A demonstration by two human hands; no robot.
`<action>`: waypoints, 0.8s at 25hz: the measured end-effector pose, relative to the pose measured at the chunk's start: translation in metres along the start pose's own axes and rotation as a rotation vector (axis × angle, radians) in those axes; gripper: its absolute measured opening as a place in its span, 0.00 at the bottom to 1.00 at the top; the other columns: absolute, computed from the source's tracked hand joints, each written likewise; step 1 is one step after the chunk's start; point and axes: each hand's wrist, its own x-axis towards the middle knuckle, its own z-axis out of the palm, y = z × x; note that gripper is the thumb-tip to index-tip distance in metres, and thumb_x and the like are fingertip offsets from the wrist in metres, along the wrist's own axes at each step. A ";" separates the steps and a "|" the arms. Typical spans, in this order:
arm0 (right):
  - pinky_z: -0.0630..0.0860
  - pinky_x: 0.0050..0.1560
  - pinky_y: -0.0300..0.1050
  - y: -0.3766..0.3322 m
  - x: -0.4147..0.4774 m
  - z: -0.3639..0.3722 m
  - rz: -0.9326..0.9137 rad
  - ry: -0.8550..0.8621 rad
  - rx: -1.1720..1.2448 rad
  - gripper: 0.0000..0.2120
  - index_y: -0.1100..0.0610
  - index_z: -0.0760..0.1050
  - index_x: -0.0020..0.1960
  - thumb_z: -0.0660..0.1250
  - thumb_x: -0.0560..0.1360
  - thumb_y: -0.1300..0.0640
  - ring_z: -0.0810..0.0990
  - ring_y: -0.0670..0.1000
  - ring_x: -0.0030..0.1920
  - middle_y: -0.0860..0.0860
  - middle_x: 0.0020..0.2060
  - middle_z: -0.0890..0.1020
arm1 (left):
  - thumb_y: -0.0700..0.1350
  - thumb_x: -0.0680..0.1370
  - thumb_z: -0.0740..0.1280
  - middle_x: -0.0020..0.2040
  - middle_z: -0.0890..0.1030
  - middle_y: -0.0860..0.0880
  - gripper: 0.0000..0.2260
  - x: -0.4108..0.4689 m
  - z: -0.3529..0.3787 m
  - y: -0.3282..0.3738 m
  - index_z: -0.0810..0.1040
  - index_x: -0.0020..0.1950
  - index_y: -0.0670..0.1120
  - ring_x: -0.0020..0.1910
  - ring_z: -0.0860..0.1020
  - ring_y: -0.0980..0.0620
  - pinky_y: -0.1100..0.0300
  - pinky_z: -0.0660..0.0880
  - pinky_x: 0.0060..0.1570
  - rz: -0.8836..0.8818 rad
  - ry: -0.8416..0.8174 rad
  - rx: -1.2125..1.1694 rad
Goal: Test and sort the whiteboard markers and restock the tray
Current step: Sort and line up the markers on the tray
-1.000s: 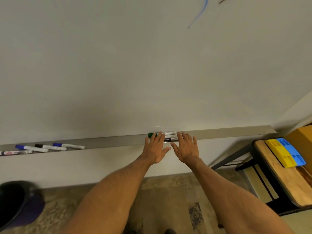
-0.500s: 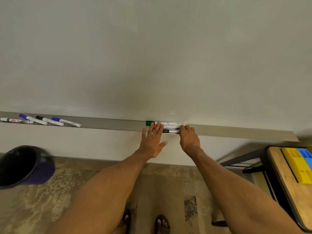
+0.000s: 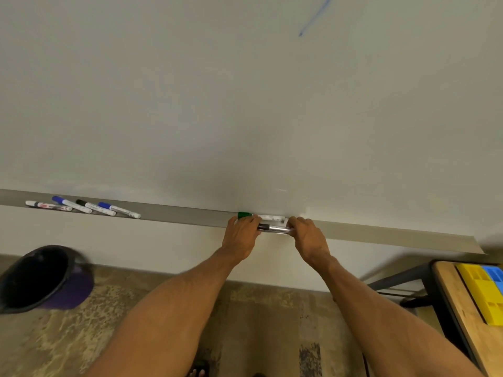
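- Fingers of both hands curl over the tray's front lip and hide most of what they hold; the left hand (image 3: 241, 236) and right hand (image 3: 309, 236) each grip one end of a small bundle of markers (image 3: 275, 228) lying along the tray (image 3: 381, 234).
- How many markers make up the bundle cannot be told; a black-capped one shows in the gap between the hands, and a green-capped marker (image 3: 260, 216) lies just behind it against the whiteboard (image 3: 245, 104), its far end covered by the right hand.
- Print on the barrels is too small to read.
- Far to the left on the tray, well apart from the hands, four more markers (image 3: 81, 206) lie side by side at a slant: one with red print, two blue-capped, one black-capped.
- Between that group and the hands the tray is bare, and to the right it runs bare to its end.
- A blue stroke (image 3: 315, 16) on the whiteboard is cut off by the top edge.
- A dark bin (image 3: 40, 278) on the floor at left is blurred and cut off.
- At right a wooden table (image 3: 460, 308) holding yellow and blue blocks (image 3: 484, 289) is cropped by the frame.
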 end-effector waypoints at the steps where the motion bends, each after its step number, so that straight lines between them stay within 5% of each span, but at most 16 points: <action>1: 0.72 0.42 0.49 -0.002 -0.002 -0.002 -0.017 0.020 0.003 0.06 0.56 0.73 0.53 0.62 0.77 0.60 0.75 0.55 0.45 0.54 0.48 0.79 | 0.50 0.81 0.61 0.59 0.80 0.49 0.12 0.000 -0.005 0.000 0.74 0.64 0.50 0.58 0.76 0.50 0.56 0.60 0.67 -0.009 0.023 0.005; 7: 0.69 0.62 0.52 -0.027 -0.001 -0.014 -0.284 0.124 -0.057 0.13 0.55 0.76 0.54 0.62 0.77 0.47 0.78 0.54 0.49 0.52 0.47 0.82 | 0.52 0.82 0.57 0.51 0.82 0.54 0.11 -0.005 -0.033 0.003 0.78 0.56 0.52 0.50 0.77 0.53 0.57 0.60 0.60 0.108 0.099 0.053; 11: 0.71 0.52 0.50 -0.057 0.004 -0.029 -0.386 0.093 -0.092 0.12 0.59 0.75 0.58 0.57 0.78 0.56 0.78 0.58 0.49 0.55 0.50 0.81 | 0.52 0.81 0.59 0.52 0.82 0.54 0.11 -0.014 -0.053 0.004 0.78 0.57 0.52 0.52 0.78 0.53 0.56 0.59 0.60 0.149 0.174 0.072; 14: 0.72 0.50 0.50 -0.073 0.004 -0.038 -0.441 0.071 -0.124 0.19 0.60 0.72 0.62 0.50 0.79 0.52 0.77 0.57 0.50 0.57 0.53 0.79 | 0.52 0.82 0.58 0.54 0.82 0.54 0.11 -0.021 -0.068 -0.008 0.77 0.58 0.51 0.54 0.77 0.52 0.54 0.60 0.59 0.152 0.208 0.159; 20: 0.68 0.43 0.43 -0.109 0.012 -0.056 -0.428 0.055 -0.208 0.17 0.53 0.67 0.63 0.66 0.76 0.55 0.76 0.52 0.45 0.53 0.50 0.79 | 0.52 0.81 0.59 0.52 0.83 0.49 0.12 -0.028 -0.102 -0.025 0.76 0.59 0.49 0.52 0.77 0.48 0.53 0.62 0.52 0.169 0.272 0.306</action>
